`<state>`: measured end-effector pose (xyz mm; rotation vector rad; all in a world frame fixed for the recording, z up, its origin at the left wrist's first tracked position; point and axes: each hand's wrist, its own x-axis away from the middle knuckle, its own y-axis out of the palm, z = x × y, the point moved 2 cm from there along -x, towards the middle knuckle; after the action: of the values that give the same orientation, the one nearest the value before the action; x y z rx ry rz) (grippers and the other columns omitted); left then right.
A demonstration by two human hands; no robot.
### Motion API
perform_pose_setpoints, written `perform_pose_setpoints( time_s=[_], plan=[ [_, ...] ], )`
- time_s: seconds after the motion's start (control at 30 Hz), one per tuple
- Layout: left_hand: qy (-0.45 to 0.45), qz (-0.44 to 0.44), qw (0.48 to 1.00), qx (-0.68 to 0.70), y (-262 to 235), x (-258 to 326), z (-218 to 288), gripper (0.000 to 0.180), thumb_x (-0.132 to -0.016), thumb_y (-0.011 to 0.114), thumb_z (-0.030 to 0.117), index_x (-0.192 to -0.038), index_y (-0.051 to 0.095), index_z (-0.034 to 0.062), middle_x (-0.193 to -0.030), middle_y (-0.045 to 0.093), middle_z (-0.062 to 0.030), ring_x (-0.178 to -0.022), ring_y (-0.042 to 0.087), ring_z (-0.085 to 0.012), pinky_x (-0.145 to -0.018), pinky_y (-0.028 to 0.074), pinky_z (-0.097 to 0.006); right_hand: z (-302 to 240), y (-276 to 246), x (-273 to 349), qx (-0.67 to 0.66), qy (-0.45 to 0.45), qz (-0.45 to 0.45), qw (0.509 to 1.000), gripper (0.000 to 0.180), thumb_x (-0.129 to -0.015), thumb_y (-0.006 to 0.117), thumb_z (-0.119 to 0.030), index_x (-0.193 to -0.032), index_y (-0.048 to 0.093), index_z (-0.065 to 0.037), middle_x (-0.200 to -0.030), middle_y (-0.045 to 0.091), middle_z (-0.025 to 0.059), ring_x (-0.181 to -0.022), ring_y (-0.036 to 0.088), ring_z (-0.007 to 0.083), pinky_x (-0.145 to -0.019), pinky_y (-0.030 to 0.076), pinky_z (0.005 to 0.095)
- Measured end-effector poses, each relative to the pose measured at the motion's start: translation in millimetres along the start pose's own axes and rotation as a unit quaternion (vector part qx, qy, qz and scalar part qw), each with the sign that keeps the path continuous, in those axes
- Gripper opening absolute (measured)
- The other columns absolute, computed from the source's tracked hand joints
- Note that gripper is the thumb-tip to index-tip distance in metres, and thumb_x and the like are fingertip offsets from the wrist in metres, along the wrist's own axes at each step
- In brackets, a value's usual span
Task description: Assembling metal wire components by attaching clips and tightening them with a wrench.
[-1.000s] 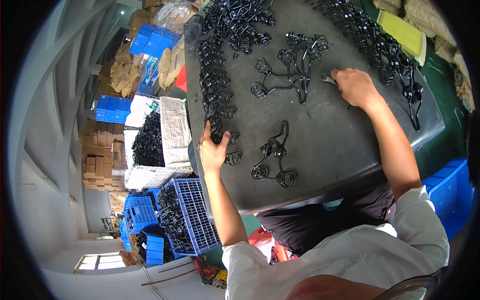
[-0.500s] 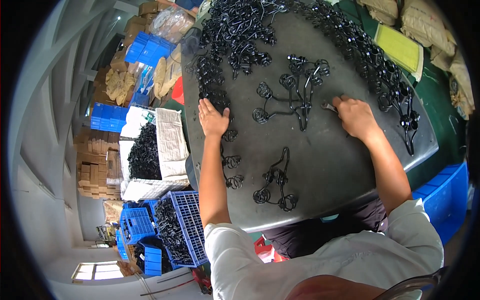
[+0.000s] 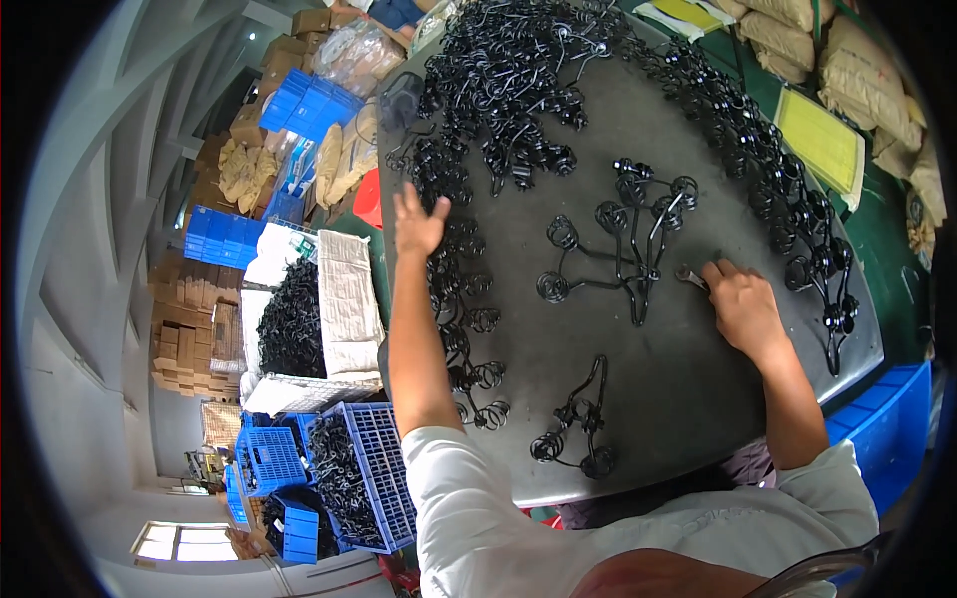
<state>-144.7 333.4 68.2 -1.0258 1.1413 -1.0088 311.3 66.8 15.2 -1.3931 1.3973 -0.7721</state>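
At left on the smooth, scuffed dark table (image 3: pixel 688 399), we see the left arm (image 3: pixel 417 339) stretched nearly straight forward, the left hand (image 3: pixel 419 229) spread with its thumb apart, at the outer edge of a long row of glossy black coiled wires (image 3: pixel 477 284); we cannot tell whether the palm touches them. The row runs along the forearm's inner side, and a tangled heap of looped wire (image 3: pixel 498 90) lies beyond the fingers. Between the hands, we find a bent wire piece with round coils (image 3: pixel 578 411) nearer the body and, farther forward, a flat cluster of rods and spirals (image 3: pixel 643 272). Just right of it, the right arm (image 3: pixel 793 409) angles inward, the right hand (image 3: pixel 748 307) curled around a metal wrench (image 3: pixel 695 279), its head toward the cluster. Farther right, more black wire pieces (image 3: pixel 763 159) line the table's edge.
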Motion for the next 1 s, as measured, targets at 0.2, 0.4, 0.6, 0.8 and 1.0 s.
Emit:
perform_pose_setpoints(
  time_s=[0.2, 0.4, 0.6, 0.8, 1.0],
  plan=[
    [-0.023, -0.18, 0.983, -0.01, 26.8, -19.6, 6.9, 0.103, -0.091, 0.058, 0.063, -0.163, 0.011, 0.0065, -0.168, 0.013, -0.0227, -0.152, 0.026, -0.0376, -0.123, 0.025, -0.042, 2.2, -5.0, -3.3, 0.004, 0.011, -0.001, 1.0, 0.026, -0.075, 0.061, 0.003, -0.101, 0.06, -0.004, -0.091, 0.064, 0.0141, -0.084, 0.066, 0.0362, -0.076, 0.051, 0.0441],
    [-0.089, -0.159, 0.982, -0.049, -1.4, -68.2, 27.5, 0.095, -0.088, 0.061, 0.063, -0.155, 0.032, 0.0016, -0.149, 0.049, -0.026, -0.139, 0.048, -0.0392, -0.115, 0.038, -0.045, 3.1, -2.3, -2.1, -0.015, 0.008, -0.006, 1.0, 0.024, -0.077, 0.063, 0.0, -0.1, 0.059, -0.004, -0.091, 0.063, 0.0143, -0.081, 0.064, 0.0372, -0.075, 0.05, 0.0446],
    [0.014, -0.054, 0.998, -0.018, 37.6, -119.2, 34.0, 0.112, -0.083, 0.07, 0.059, -0.161, 0.013, 0.002, -0.168, 0.012, -0.0205, -0.152, 0.025, -0.0374, -0.122, 0.029, -0.045, -0.3, -13.7, 0.2, -0.032, 0.019, -0.014, 0.999, 0.023, -0.079, 0.065, -0.003, -0.101, 0.059, -0.004, -0.089, 0.062, 0.014, -0.082, 0.063, 0.0372, -0.074, 0.05, 0.0447],
    [-0.002, -0.18, 0.979, -0.093, 61.5, -146.5, 43.9, 0.13, -0.075, 0.076, 0.063, -0.162, -0.001, 0.005, -0.171, -0.001, -0.0145, -0.158, 0.006, -0.0318, -0.127, 0.015, -0.045, 0.4, -17.0, -4.6, -0.029, 0.033, -0.016, 0.999, 0.022, -0.079, 0.063, -0.002, -0.1, 0.059, -0.004, -0.088, 0.061, 0.0138, -0.08, 0.063, 0.037, -0.074, 0.049, 0.0446],
    [-0.032, -0.182, 0.969, -0.165, 47.6, -120.8, 47.1, 0.126, -0.078, 0.07, 0.068, -0.163, 0.0, 0.007, -0.172, 0.001, -0.0103, -0.158, 0.006, -0.0251, -0.127, 0.011, -0.049, 4.5, -9.4, -3.8, -0.042, 0.009, -0.006, 0.999, 0.025, -0.077, 0.061, 0.0, -0.101, 0.06, -0.003, -0.09, 0.062, 0.0134, -0.081, 0.064, 0.0359, -0.074, 0.049, 0.0444]
  ],
)
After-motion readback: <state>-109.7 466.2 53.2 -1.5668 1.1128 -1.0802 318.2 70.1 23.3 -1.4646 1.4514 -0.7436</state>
